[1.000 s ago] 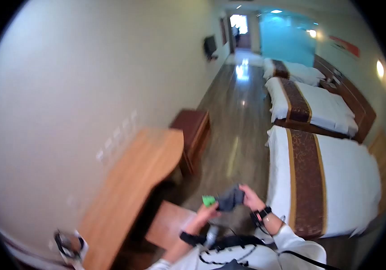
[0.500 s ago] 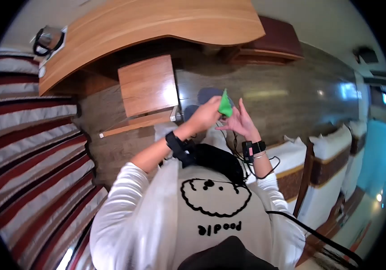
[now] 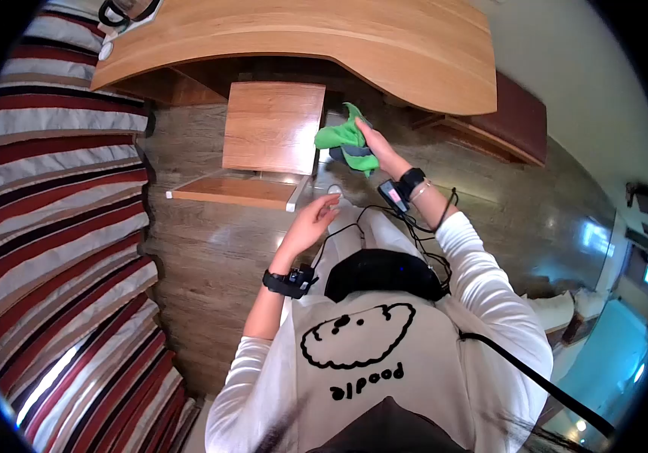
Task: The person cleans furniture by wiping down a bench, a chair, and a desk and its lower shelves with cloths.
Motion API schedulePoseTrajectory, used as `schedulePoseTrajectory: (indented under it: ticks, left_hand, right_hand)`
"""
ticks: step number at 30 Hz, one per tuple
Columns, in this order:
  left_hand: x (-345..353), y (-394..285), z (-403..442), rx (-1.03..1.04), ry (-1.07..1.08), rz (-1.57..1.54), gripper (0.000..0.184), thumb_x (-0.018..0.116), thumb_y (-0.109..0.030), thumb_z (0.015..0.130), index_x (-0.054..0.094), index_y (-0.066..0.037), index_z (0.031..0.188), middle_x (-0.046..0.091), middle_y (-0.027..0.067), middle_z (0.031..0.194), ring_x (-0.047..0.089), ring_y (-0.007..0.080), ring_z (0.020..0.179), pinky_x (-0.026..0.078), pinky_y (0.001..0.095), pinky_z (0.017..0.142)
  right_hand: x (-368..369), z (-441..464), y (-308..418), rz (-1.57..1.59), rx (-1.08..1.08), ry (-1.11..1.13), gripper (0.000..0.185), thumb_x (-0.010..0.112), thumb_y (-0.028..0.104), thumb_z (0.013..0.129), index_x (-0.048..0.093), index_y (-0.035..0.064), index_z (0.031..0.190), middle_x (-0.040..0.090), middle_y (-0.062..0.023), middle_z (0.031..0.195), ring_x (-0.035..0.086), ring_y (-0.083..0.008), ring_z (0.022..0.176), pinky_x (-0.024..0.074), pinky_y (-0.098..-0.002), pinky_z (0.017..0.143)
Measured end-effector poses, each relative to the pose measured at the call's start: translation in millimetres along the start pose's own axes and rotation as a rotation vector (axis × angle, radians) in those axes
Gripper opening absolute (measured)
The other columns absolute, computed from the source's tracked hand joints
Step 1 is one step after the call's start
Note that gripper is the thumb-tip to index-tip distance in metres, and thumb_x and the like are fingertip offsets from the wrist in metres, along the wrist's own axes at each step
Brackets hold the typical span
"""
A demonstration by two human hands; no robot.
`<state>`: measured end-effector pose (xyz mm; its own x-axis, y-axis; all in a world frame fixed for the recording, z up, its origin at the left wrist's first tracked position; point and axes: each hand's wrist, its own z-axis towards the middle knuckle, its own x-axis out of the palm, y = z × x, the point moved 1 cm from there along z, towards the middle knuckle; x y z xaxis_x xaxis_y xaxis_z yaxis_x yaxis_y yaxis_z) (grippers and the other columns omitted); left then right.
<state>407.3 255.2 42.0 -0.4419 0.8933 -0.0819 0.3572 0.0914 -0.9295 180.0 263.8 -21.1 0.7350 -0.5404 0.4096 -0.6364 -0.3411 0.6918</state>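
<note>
My right hand (image 3: 382,148) grips a green cloth (image 3: 344,138) with grey patches, which hangs loosely spread over the floor just right of a wooden chair. Most of the right fingers are hidden behind the fabric. Lower down and nearer my body, my left hand (image 3: 313,224) is empty, its fingers loosely bent and apart. It is closest to the lower right corner of the chair's backrest (image 3: 229,190), without touching it. The chair seat (image 3: 273,124) lies to the left of the cloth.
A curved wooden desk (image 3: 294,30) spans the far side, with a kettle (image 3: 124,10) at its left end. A dark red cushioned bench (image 3: 516,117) stands right. Striped curtains (image 3: 67,196) hang on the left. Black cables (image 3: 415,226) run from my wrist devices.
The green cloth has passed from my left hand to my right and now hangs more unfolded. My right hand has reached forward; my left has drawn back. The view has shifted rightward.
</note>
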Motion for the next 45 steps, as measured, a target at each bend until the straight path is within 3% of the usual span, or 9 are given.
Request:
schedulePoseTrajectory:
  ticks: [9,11,12,17,20,25,35,40,45]
  left_hand:
    - [35,53,0,-0.229,-0.373,-0.162,0.024,0.047,-0.008,0.087,0.051,-0.004,0.11,0.058,0.0021,0.087,0.05,0.0067,0.072,0.042,0.0198,0.067]
    - [50,70,26,-0.252,-0.432,-0.114,0.023,0.05,-0.006,0.084,0.053,-0.004,0.107,0.061,0.0074,0.083,0.057,0.0119,0.073,0.045,0.0228,0.063]
    - [54,77,46,-0.243,-0.437,-0.071,0.023,0.05,-0.007,0.084,0.053,-0.003,0.107,0.06,0.0091,0.086,0.057,0.0138,0.074,0.045,0.0237,0.063]
    - [55,115,127,-0.287,-0.566,-0.023,0.026,0.049,-0.008,0.084,0.051,-0.001,0.108,0.057,0.014,0.096,0.057,0.0217,0.079,0.046,0.029,0.065]
    - [39,164,170,-0.253,-0.691,0.212,0.032,0.046,-0.009,0.084,0.045,-0.003,0.115,0.051,0.0181,0.109,0.051,0.0295,0.096,0.042,0.036,0.079]
    - [12,235,244,-0.222,-0.836,0.538,0.047,0.048,-0.016,0.083,0.033,-0.007,0.127,0.04,0.0214,0.123,0.038,0.0407,0.112,0.031,0.0454,0.093]
    - [9,240,372,-0.171,-1.165,1.438,0.065,0.057,-0.03,0.076,0.027,-0.014,0.13,0.048,0.0262,0.113,0.048,0.0432,0.102,0.03,0.0559,0.088]
    - [43,224,353,0.172,-1.161,1.206,0.06,0.061,-0.02,0.07,0.038,-0.001,0.121,0.043,0.0195,0.117,0.038,0.0375,0.112,0.028,0.0565,0.091]
    - [77,225,290,0.387,-0.879,0.737,0.037,0.055,-0.017,0.077,0.047,-0.004,0.111,0.048,0.0168,0.11,0.045,0.0331,0.104,0.035,0.0429,0.089]
  right_hand:
    - [-11,143,-34,-0.95,-0.331,-0.012,0.034,0.048,0.024,0.081,0.052,-0.0056,0.096,0.056,-0.0174,0.093,0.054,-0.0273,0.086,0.0415,-0.0349,0.076]
    - [-9,179,-70,-1.476,-0.842,0.281,0.036,0.051,0.025,0.077,0.053,-0.0049,0.097,0.053,-0.0223,0.088,0.051,-0.036,0.084,0.0412,-0.0379,0.076]
    - [-8,208,-98,-1.883,-0.682,0.556,0.041,0.053,0.031,0.075,0.054,-0.0001,0.101,0.05,-0.0225,0.091,0.047,-0.038,0.084,0.0396,-0.0396,0.077]
    - [-23,239,-146,-1.767,-0.039,0.562,0.054,0.05,0.046,0.078,0.045,0.0181,0.124,0.012,-0.013,0.141,0.004,-0.0339,0.13,0.009,-0.0606,0.097]
    - [-34,252,-151,-1.695,-0.845,0.527,0.058,0.058,0.051,0.069,0.05,0.0235,0.119,0.016,-0.0072,0.141,0.007,-0.0308,0.13,0.0081,-0.062,0.097]
    - [-50,284,-171,-1.604,-1.141,0.462,0.044,0.061,0.026,0.068,0.055,0.0199,0.111,0.027,-0.004,0.137,0.02,-0.0256,0.128,0.0086,-0.0617,0.097]
    - [-84,407,-91,-1.047,-1.747,0.294,0.038,0.06,0.027,0.071,0.056,0.009,0.105,0.05,-0.0141,0.116,0.041,-0.0346,0.11,0.0319,-0.0403,0.094]
    - [-82,402,-101,-0.629,-1.218,0.396,0.065,0.054,0.042,0.08,0.028,0.008,0.13,0.025,-0.0172,0.133,0.024,-0.0289,0.123,0.0197,-0.0384,0.102]
    - [-89,408,-87,-0.699,-1.392,0.416,0.098,0.065,0.045,0.069,0.004,0.0091,0.137,0.017,-0.0211,0.138,0.024,-0.0318,0.125,0.02,-0.0366,0.102]
